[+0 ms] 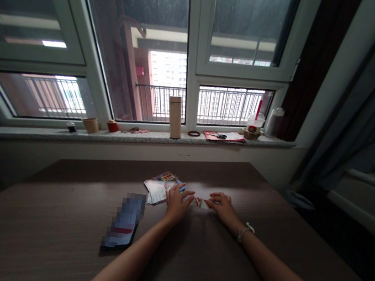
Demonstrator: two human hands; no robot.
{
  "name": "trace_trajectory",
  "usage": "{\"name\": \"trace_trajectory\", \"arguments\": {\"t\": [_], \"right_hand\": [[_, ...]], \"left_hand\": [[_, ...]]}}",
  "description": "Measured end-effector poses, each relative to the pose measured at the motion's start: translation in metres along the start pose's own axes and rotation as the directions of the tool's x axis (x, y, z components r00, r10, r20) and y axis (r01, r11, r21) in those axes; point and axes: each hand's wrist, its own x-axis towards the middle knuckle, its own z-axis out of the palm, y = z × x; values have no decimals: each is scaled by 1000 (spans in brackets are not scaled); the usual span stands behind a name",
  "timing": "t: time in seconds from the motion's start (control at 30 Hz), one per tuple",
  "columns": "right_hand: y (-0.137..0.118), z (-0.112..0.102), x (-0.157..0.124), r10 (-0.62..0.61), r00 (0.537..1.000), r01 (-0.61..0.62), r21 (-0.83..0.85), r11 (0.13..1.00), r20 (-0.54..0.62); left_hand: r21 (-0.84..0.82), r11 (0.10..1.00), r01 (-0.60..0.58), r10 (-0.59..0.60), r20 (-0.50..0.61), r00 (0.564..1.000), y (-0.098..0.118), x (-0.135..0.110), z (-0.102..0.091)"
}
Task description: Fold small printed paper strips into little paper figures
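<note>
A: Middle of the work?
B: Small red-and-white paper [198, 202], between both hands, low at the table [60, 216].
A: Hands?
B: Left hand [178, 201]: fingers spread and bent, tips by the paper's left end; pinching or not, cannot tell. Right hand [223, 206]: fingers curled toward thumb at the right end; grip likewise unclear.
A: Further out?
B: Printed sheets [157, 191], loosely piled, just beside left hand. Phone [124, 222] nearer, leftward. Sill [139, 138] beyond: tan flask [175, 119], upright.
</note>
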Motion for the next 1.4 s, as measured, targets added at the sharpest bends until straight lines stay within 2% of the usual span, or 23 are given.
{"name": "trace_trajectory", "arguments": {"t": [0.2, 0.37, 0.63, 1.0, 1.4], "right_hand": [[7, -1, 6, 8, 998, -9, 24, 1000, 55], [7, -1, 5, -4, 996, 2, 27, 1000, 89], [8, -3, 4, -99, 986, 96, 27, 995, 131], [7, -4, 4, -115, 983, 113, 25, 993, 142], [1, -5, 3, -81, 991, 68, 121, 990, 111]], "left_hand": [[-20, 1000, 14, -12, 107, 994, 2, 3, -1], [-125, 991, 36, -22, 112, 993, 5, 4, -2], [-240, 969, 63, -30, 139, 990, 4, 6, 0], [-243, 970, 25, 21, 182, 983, 6, 6, -3], [-264, 961, 84, -67, 71, 995, 9, 3, 3]]}}
